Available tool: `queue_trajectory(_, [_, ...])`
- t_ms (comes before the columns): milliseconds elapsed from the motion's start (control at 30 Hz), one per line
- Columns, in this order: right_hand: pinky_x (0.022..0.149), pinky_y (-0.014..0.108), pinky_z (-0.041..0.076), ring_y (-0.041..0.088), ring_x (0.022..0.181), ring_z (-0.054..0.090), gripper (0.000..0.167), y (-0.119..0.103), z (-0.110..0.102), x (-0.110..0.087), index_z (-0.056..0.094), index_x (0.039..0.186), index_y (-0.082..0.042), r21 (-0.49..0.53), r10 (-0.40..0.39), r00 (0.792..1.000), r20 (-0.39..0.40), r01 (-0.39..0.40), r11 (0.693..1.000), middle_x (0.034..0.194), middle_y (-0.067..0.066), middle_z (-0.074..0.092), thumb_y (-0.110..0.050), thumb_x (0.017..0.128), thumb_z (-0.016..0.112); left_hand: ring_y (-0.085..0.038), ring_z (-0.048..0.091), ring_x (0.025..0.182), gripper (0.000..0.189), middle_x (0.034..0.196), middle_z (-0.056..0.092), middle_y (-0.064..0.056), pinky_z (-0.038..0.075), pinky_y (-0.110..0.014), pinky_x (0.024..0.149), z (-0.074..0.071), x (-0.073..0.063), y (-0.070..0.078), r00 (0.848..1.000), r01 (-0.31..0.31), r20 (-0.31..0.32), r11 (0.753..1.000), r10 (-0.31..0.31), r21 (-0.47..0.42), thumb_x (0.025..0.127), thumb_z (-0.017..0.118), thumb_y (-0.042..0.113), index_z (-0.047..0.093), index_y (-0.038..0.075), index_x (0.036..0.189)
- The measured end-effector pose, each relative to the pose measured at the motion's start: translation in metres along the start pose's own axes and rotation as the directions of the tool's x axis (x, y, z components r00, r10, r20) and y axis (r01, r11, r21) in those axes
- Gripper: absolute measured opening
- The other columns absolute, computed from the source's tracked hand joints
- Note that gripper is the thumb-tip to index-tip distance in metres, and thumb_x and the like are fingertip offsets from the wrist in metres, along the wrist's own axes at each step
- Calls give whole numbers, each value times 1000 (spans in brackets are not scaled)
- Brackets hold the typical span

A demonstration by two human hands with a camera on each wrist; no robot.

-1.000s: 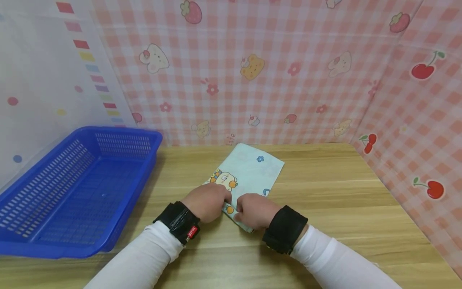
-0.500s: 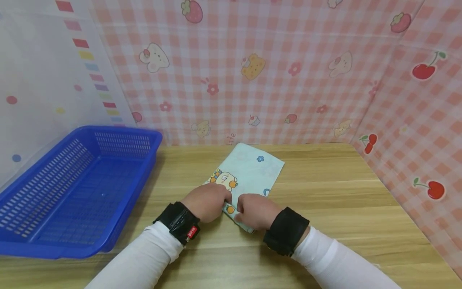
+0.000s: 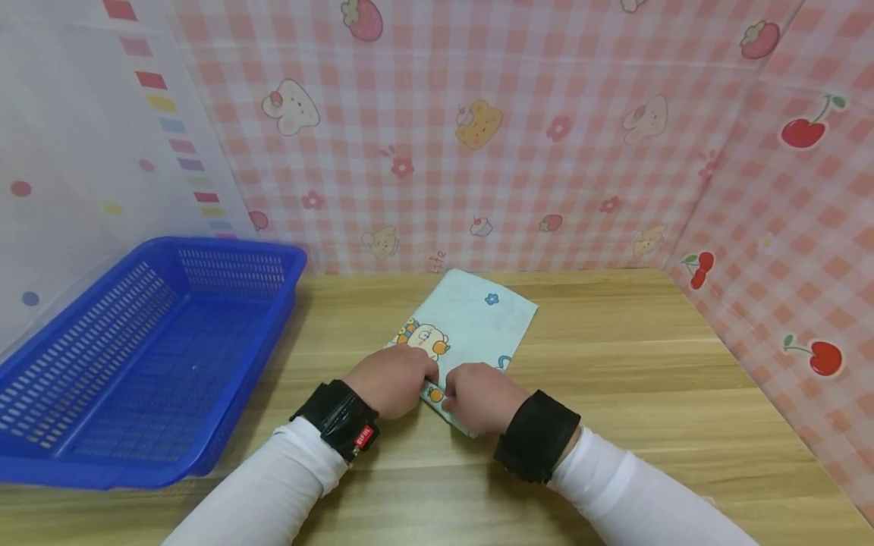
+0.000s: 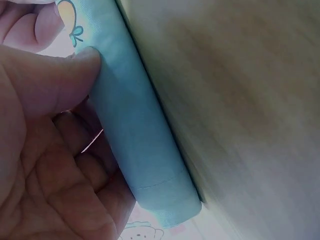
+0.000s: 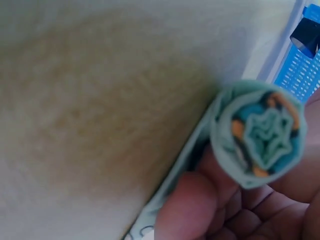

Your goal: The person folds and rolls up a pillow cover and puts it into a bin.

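Observation:
A pale mint cloth (image 3: 481, 322) with cartoon prints lies slanted on the table, flat at its far end and rolled up along its near edge. My left hand (image 3: 394, 381) holds the left part of the roll. In the left wrist view its thumb presses on the smooth rolled edge (image 4: 135, 125), the other fingers curled behind. My right hand (image 3: 486, 398) grips the roll's right part. The right wrist view looks at the spiral roll end (image 5: 260, 135), where several layers show and fingers (image 5: 187, 205) curl beside and under it. The hands cover much of the roll.
A blue plastic basket (image 3: 225, 425) with slotted walls stands on the left of the wooden table (image 3: 614, 364). Pink checked cloth (image 3: 437, 174) covers the back and right walls, meeting the table behind the mint cloth.
My right hand has shifted very slightly, its fingertips drawn in closer on the roll. The left hand and the flat part of the cloth look almost the same.

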State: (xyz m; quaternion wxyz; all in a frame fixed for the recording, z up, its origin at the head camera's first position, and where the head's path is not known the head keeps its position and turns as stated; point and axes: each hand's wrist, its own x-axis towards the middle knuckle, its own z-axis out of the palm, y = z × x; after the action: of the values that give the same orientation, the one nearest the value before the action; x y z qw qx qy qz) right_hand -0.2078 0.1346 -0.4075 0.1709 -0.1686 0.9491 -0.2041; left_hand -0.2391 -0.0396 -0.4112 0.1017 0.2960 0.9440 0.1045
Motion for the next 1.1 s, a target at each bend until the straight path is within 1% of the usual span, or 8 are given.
queue_trajectory(200, [62,28,41,15,66,53,23,6,-2,4,66,79,-11,73,58,997,55,-62,995,72,-1,56,-19,101,69,-14,64,87,24,95,75,5,57,-38,89,0,1,-1,1000,-18,-4,1000,18,12,100,62,5,80,20,103])
queue_trajectory(333, [57,25,36,14,59,48,31,10,-4,6,61,73,-11,102,81,994,77,-89,991,64,-2,48,-21,99,71,-14,65,88,22,98,76,4,58,-38,90,2,-1,-1,999,-21,-24,1000,21,15,101,62,7,81,19,104])
queue_trajectory(467, [57,26,37,15,59,48,29,9,-5,7,62,74,-11,104,90,991,95,-100,990,65,-2,50,-23,99,72,-15,66,94,22,102,74,4,57,-37,93,4,-7,-1,995,-37,-92,999,40,29,100,64,6,81,19,104])
queue_trajectory(567, [59,26,38,15,62,51,26,7,-6,7,63,78,-11,82,109,990,94,-116,990,68,-1,53,-24,98,73,-17,67,99,21,103,73,4,57,-36,94,5,-11,0,984,-68,-159,996,75,50,98,67,5,81,19,102])
queue_trajectory(700, [61,27,39,16,67,54,23,2,-4,4,62,81,-12,61,121,991,57,-125,990,72,0,56,-23,97,75,-18,68,96,16,100,75,3,57,-36,92,5,-14,-1,975,-99,-191,993,111,71,95,72,7,83,18,97])
queue_trajectory(833, [64,30,44,17,69,55,16,-6,0,0,64,85,-11,11,57,998,-25,-56,998,75,0,62,-16,93,77,-18,68,94,15,98,74,3,57,-36,90,6,-14,-1,976,-106,-183,991,118,78,96,71,8,83,17,96])
queue_trajectory(933, [65,32,47,17,68,55,14,-11,4,-4,66,86,-8,-76,-21,996,-85,15,997,74,0,63,-13,90,79,-17,68,95,17,100,75,4,57,-36,92,5,-12,0,981,-92,-167,993,102,70,98,68,7,82,17,98])
queue_trajectory(1100, [61,32,44,18,64,51,17,-17,9,-6,65,82,-7,-191,-73,991,-116,50,980,69,0,58,-13,90,79,-15,68,95,21,101,76,5,57,-37,95,4,-9,2,991,-57,-118,996,65,63,98,67,5,82,18,105])
